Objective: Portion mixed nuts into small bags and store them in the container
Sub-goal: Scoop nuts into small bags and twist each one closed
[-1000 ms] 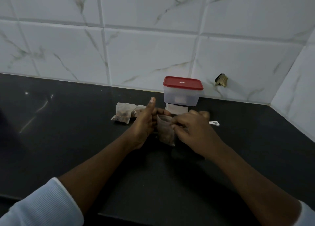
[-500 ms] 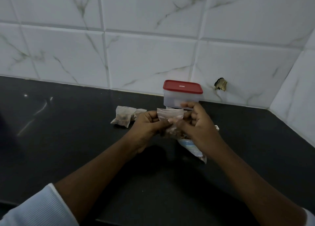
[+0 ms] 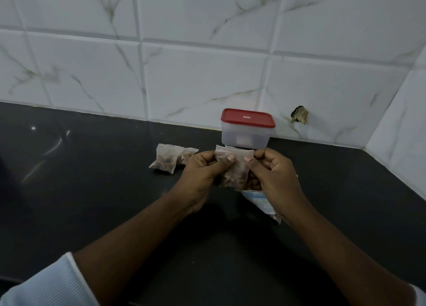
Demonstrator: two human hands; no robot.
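Note:
A small clear bag of mixed nuts [image 3: 234,167] hangs upright between both hands above the black counter [image 3: 92,190]. My left hand [image 3: 202,174] pinches its top left corner, my right hand [image 3: 272,174] pinches the top right corner. Behind them a clear container with a red lid [image 3: 246,130] stands shut against the wall. Two filled small bags [image 3: 167,159] lie on the counter to the left of my hands. A larger white and blue nut packet [image 3: 260,200] lies under my right hand, partly hidden.
A white marble-tiled wall [image 3: 207,75] runs along the back and turns at the right corner. A dark hole [image 3: 299,114] marks the tile right of the container. The counter's front edge runs below my forearms.
Both hands lifted the small bag upright off the counter and moved apart to its top corners. The larger packet under my right hand came into view.

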